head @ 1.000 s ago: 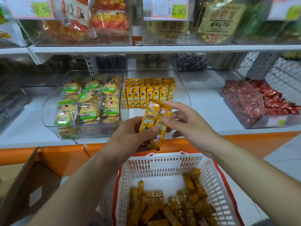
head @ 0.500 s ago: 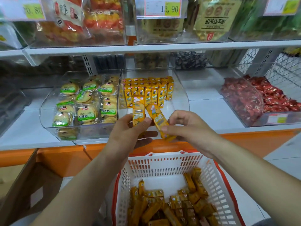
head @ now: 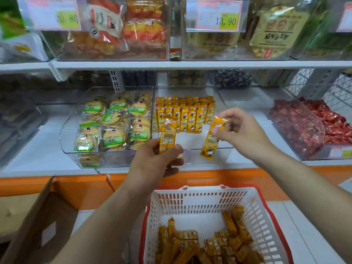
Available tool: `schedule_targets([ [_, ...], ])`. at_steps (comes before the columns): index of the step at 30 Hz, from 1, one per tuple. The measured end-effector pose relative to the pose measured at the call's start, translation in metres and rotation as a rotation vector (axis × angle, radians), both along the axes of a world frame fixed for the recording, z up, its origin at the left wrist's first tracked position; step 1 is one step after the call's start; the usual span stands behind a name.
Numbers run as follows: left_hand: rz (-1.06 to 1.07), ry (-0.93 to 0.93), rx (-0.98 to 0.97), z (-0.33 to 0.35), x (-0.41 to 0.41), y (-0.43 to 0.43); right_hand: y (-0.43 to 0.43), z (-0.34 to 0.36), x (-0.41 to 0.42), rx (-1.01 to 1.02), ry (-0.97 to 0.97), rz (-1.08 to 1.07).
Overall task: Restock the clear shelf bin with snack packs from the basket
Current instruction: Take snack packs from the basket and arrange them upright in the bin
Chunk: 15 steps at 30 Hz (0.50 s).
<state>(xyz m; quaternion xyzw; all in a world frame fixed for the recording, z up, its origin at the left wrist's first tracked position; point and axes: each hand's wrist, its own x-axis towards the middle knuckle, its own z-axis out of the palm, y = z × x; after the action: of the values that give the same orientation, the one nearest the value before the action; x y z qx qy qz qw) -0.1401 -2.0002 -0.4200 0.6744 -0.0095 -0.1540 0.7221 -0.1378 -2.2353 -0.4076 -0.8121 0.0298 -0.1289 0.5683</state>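
Note:
My left hand [head: 152, 162] grips an upright yellow snack pack [head: 167, 137] in front of the clear shelf bin [head: 207, 155]. My right hand [head: 240, 130] pinches a second yellow snack pack [head: 210, 141] by its top, and it hangs over the bin's front right part. Rows of the same yellow packs [head: 185, 113] stand at the back of that bin. Below, the white basket with a red rim [head: 200, 204] holds several more yellow packs [head: 209, 242].
A clear bin of green-labelled round biscuits [head: 112, 126] stands left of the target bin; a bin of red-wrapped sweets [head: 312, 126] lies to the right. An upper shelf [head: 171, 64] with price-tagged bins overhangs. A cardboard box [head: 38, 225] sits at lower left.
My hands have separated: each now holds one pack. The right hand moved right and forward over the bin, and the left hand lifted its pack upright.

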Motion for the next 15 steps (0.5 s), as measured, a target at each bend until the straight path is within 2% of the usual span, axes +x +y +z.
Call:
schedule_targets([
  [5,-0.003,0.023,-0.021,-0.001,0.004,0.007,-0.034,0.005,0.067,-0.426,-0.077,-0.046],
  [10,-0.024,0.035,-0.037,-0.004,0.007,0.008,-0.062,-0.003,0.133,-0.922,0.056,-0.042],
  [12,-0.034,0.04,-0.042,-0.006,0.008,0.008,-0.068,-0.009,0.152,-1.025,0.127,-0.03],
  [15,-0.034,0.061,-0.049,-0.01,0.011,0.005,-0.068,-0.017,0.177,-1.019,0.169,-0.019],
])
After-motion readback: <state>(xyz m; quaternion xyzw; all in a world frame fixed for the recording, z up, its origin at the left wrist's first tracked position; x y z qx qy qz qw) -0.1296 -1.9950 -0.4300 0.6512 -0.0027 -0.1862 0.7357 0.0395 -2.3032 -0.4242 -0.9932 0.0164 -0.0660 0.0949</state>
